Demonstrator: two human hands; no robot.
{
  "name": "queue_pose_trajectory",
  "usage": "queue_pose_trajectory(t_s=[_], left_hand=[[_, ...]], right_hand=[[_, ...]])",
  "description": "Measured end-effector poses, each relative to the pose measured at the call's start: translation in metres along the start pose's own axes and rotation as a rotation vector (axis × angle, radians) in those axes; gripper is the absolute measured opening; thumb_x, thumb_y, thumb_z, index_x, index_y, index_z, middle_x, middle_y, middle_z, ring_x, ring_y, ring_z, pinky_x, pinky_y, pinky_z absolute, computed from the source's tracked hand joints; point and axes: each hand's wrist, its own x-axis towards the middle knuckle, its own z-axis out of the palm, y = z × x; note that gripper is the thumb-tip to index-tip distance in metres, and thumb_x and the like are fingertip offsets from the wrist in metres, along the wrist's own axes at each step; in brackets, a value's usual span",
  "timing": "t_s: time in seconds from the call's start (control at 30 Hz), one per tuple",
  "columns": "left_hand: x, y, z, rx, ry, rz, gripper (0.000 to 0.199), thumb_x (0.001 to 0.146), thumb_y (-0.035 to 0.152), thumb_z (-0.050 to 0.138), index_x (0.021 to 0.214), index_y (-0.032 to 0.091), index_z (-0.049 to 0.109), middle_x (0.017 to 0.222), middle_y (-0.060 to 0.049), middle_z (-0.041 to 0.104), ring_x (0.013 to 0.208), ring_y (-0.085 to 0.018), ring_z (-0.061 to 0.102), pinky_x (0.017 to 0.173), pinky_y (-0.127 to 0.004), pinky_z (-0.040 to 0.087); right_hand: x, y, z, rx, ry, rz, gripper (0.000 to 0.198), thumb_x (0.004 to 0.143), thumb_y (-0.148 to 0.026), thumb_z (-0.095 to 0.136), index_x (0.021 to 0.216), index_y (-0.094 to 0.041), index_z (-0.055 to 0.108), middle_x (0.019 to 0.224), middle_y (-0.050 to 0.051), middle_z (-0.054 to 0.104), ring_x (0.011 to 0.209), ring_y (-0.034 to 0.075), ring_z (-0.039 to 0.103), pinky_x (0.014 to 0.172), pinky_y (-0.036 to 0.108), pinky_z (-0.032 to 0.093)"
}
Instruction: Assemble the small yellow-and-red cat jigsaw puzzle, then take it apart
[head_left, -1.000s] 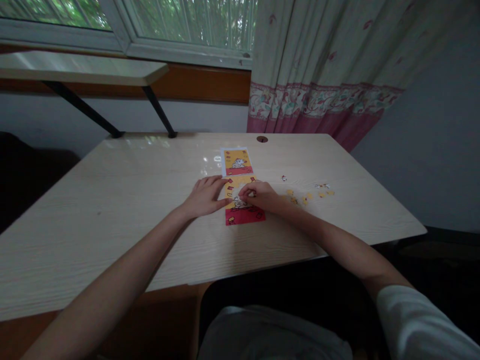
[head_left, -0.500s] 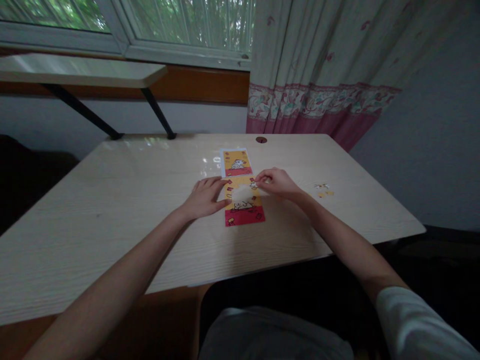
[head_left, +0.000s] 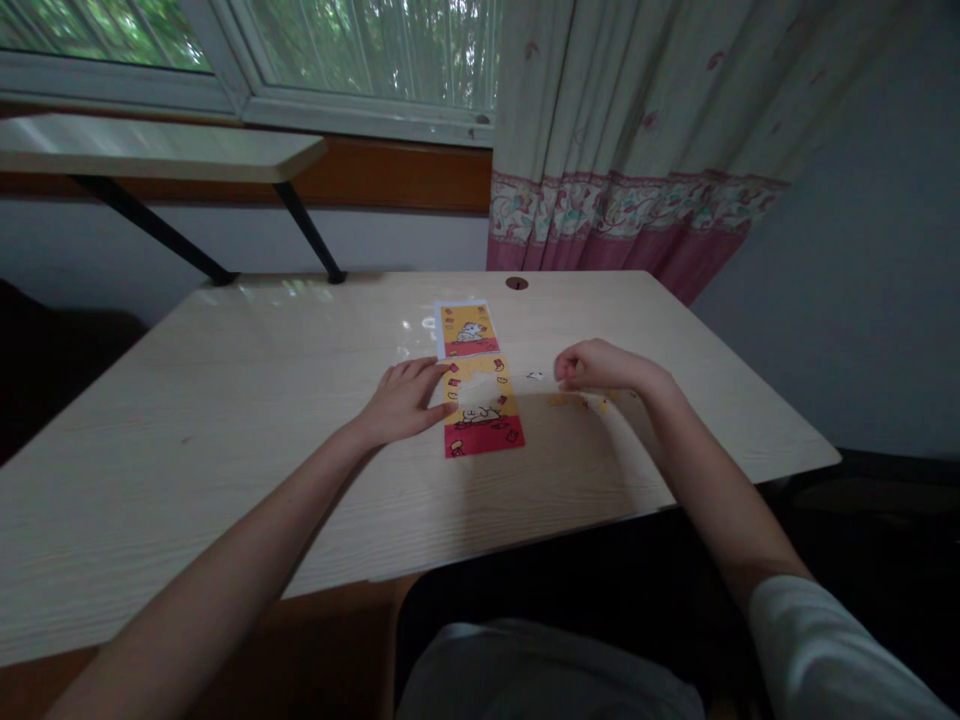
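My left hand (head_left: 405,403) spread, touching the puzzle (head_left: 484,438) at its left edge | my right hand (head_left: 600,365) curled, right of puzzle, can't tell what's held | white piece (head_left: 534,376) between puzzle and right hand | yellow pieces (head_left: 604,404) right of puzzle

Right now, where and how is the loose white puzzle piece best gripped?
White puzzle piece: probably pinch it by opposite edges, coming from the right. It lies flat on the desk, apart from the jigsaw puzzle, and the right hand is on that side. Its exact outline is unclear.
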Motion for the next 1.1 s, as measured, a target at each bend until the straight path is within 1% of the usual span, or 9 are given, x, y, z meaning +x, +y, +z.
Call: queue_pose_trajectory(t_s=[0.07,0.13,0.2,0.33,0.5,0.6,0.77,0.9,1.1], left_hand=[[0.000,-0.001,0.001,0.003,0.003,0.001,0.070,0.077,0.067,0.039,0.129,0.020,0.041,0.135,-0.012,0.042,0.122,-0.031,0.038,0.099,-0.049,0.031],[0.000,-0.001,0.001,-0.003,0.004,0.003,0.070,0.077,0.067,0.039,0.129,0.019,0.041,0.134,-0.013,0.043,0.122,-0.032,0.038,0.099,-0.048,0.030],[0.000,0.000,0.000,-0.015,0.005,0.002,0.069,0.077,0.066,0.040,0.128,0.019,0.042,0.135,-0.013,0.043,0.122,-0.032,0.038,0.099,-0.049,0.030],[0.000,0.001,-0.001,-0.014,0.003,-0.004,0.068,0.077,0.066,0.040,0.128,0.021,0.043,0.135,-0.012,0.043,0.122,-0.032,0.038,0.098,-0.049,0.031],[0.000,0.001,-0.001,-0.012,-0.003,-0.012,0.069,0.077,0.066,0.040,0.129,0.021,0.042,0.135,-0.012,0.042,0.122,-0.032,0.038,0.099,-0.050,0.030],[0.000,0.001,-0.001,-0.013,-0.001,-0.010,0.069,0.077,0.066,0.040,0.128,0.021,0.042,0.135,-0.012,0.042,0.122,-0.031,0.038,0.099,-0.050,0.030],[0.000,0.001,-0.001,-0.018,0.009,-0.007,0.068,0.076,0.066,0.040,0.128,0.022,0.043,0.135,-0.011,0.043,0.122,-0.031,0.039,0.098,-0.050,0.031],[0.000,0.002,-0.002,-0.018,0.004,-0.012,0.068,0.076,0.066,0.040,0.128,0.021,0.043,0.135,-0.012,0.043,0.121,-0.032,0.039,0.098,-0.050,0.031],[0.000,0.002,-0.002,-0.015,0.005,0.000,0.069,0.077,0.067,0.040,0.128,0.020,0.043,0.134,-0.012,0.043,0.122,-0.031,0.038,0.099,-0.049,0.031]], right_hand=[[-0.010,0.000,-0.004,-0.052,-0.116,0.003,0.016,0.063,-0.011,0.063,0.077,-0.018,0.067,0.070,0.000,0.064,0.061,0.011,0.054,0.056,0.021,0.036],[-0.019,0.000,-0.003,-0.086,-0.158,0.010,0.023,0.061,-0.007,0.062,0.080,-0.019,0.067,0.069,-0.001,0.063,0.062,0.012,0.054,0.055,0.021,0.035],[-0.025,0.000,0.000,-0.099,-0.141,0.021,0.025,0.062,-0.006,0.060,0.082,-0.019,0.067,0.069,-0.001,0.063,0.062,0.012,0.053,0.056,0.021,0.035],[-0.030,0.004,0.008,-0.111,-0.119,0.006,0.020,0.066,-0.007,0.056,0.078,-0.018,0.067,0.068,0.000,0.062,0.061,0.011,0.053,0.056,0.022,0.035],[-0.029,0.009,0.013,-0.098,-0.105,0.005,0.011,0.068,-0.017,0.060,0.076,-0.018,0.067,0.070,0.002,0.063,0.062,0.012,0.053,0.055,0.023,0.036],[-0.030,0.009,0.015,-0.104,-0.090,-0.012,0.009,0.068,-0.017,0.059,0.075,-0.017,0.066,0.073,0.003,0.064,0.063,0.013,0.054,0.057,0.024,0.037],[-0.034,0.005,0.016,-0.100,-0.096,-0.054,0.009,0.070,-0.015,0.057,0.077,-0.016,0.064,0.073,0.004,0.063,0.063,0.013,0.053,0.057,0.023,0.036],[-0.037,0.001,0.013,-0.054,-0.118,-0.040,0.011,0.071,-0.013,0.056,0.078,-0.016,0.063,0.073,0.003,0.063,0.062,0.012,0.052,0.056,0.022,0.035],[-0.032,-0.002,0.008,0.094,-0.099,-0.121,0.022,0.073,-0.011,0.055,0.091,-0.016,0.066,0.071,0.000,0.061,0.063,0.009,0.052,0.059,0.020,0.037]])
